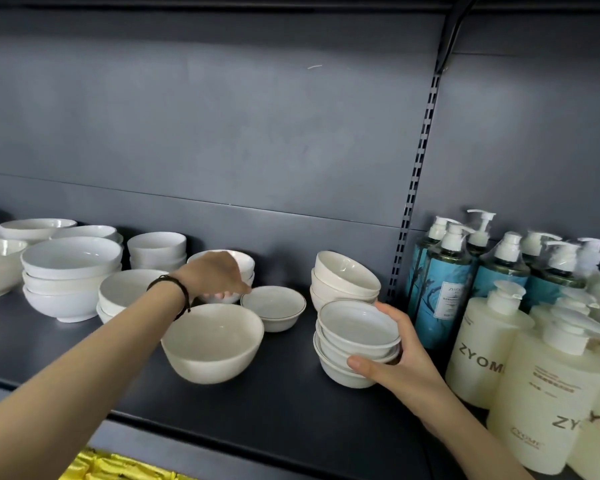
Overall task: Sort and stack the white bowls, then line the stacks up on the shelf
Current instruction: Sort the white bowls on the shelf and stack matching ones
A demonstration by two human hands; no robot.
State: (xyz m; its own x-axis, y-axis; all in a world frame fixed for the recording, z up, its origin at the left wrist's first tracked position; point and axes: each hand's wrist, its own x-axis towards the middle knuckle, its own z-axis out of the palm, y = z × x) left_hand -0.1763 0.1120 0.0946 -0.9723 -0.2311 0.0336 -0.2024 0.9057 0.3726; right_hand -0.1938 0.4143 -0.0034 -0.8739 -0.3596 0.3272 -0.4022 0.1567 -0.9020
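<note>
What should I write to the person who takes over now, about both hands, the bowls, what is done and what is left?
Left hand: reaches over the small bowls at the back; grip unclear.
Right hand: grips the front stack of rimmed bowls.
Done: left stacks stand; a rear stack stands behind the front stack.
To do: the big loose bowl and the single rimmed bowl are unstacked; stacks not yet in a line.

One wide camera rides on the person's head, close to the dark shelf (284, 407), facing its back panel (222, 133) and tipped slightly down. The left hand (212, 276) lies further in; the right hand (400, 362), gripping a bowl stack (343, 370), sits nearer the lens.
</note>
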